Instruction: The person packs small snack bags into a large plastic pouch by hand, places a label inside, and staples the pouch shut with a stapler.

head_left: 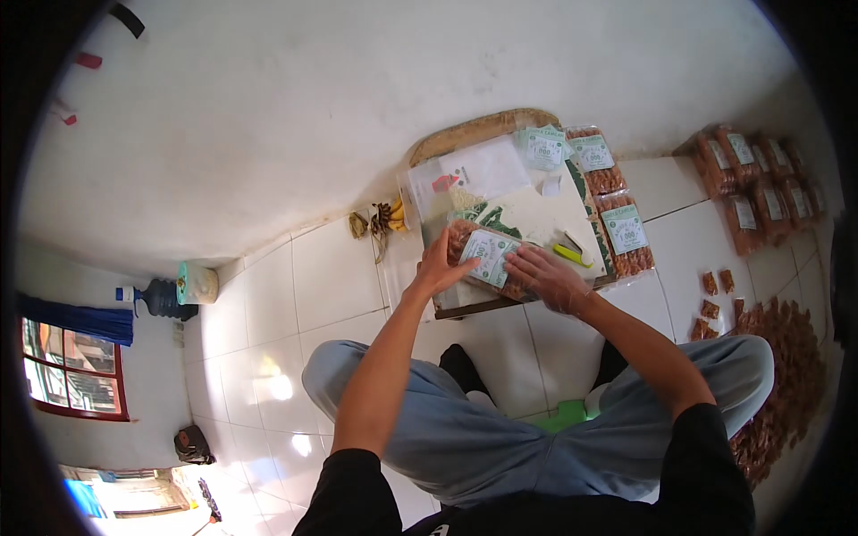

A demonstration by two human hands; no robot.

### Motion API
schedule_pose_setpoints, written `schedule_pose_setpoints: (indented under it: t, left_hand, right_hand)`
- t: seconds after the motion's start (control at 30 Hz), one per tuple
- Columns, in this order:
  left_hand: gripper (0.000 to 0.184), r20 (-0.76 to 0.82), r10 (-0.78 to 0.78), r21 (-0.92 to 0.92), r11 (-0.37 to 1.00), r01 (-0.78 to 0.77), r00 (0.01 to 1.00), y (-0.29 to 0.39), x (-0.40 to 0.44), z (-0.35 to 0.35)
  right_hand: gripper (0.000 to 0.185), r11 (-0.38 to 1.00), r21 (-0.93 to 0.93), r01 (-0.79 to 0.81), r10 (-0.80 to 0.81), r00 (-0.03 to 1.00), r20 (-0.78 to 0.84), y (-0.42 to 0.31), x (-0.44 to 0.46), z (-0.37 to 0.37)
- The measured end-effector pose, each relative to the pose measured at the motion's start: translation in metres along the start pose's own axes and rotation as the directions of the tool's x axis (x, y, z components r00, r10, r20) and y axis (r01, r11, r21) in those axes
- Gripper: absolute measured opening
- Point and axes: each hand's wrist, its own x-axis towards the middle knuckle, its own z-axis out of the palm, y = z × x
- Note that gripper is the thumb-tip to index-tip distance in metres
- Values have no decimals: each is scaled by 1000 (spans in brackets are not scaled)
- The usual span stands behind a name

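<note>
A clear plastic pack of brown snacks (459,234) lies tilted over the front part of the low table, a white-and-green label (489,257) on its upper face. Around the pack's left end closes my left hand (437,265), its thumb over the top near the label. My right hand (547,278) lies across the pack's right end with fingers stretched flat, touching the label's edge. Just right of that hand is a yellow-green stapler (573,254). Parts of the pack beneath both hands are hidden.
The low table (545,219) carries a printed plastic bag (478,170) and a stack of labels (543,147). Labelled packs (623,234) line its right edge. More packs (760,183) are piled by the wall, above a heap of small brown packets (786,366). Bananas (396,214) lie left.
</note>
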Motion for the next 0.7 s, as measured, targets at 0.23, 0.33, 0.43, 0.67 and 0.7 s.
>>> schedule_pose_setpoints:
  t: [0.23,0.33,0.43,0.67,0.7]
  left_hand:
    - [117,111,-140,336,937,96,984,31,-8,-21]
    - [118,5,-13,646,764,7,1000,51,-8,-27]
    - [128,208,400,715,561,-418,893,74,-5,-29]
    - [139,429,569,678,310,-666,702,98,-5,-1]
    - [141,421,562,680,325,-658,712,90,-1,7]
  right_hand:
    - [63,995,96,9,1,994,-105,19,-48,12]
    - [62,994,39,-103,101,993,55,21,-75,-9]
    - [60,990,45,-133,119,965,232,21,-106,-20]
    - [45,824,392,-408,440,898,11,-38,-120,-26]
    - [45,823,388,-415,445,895,12,-44,-111,-24]
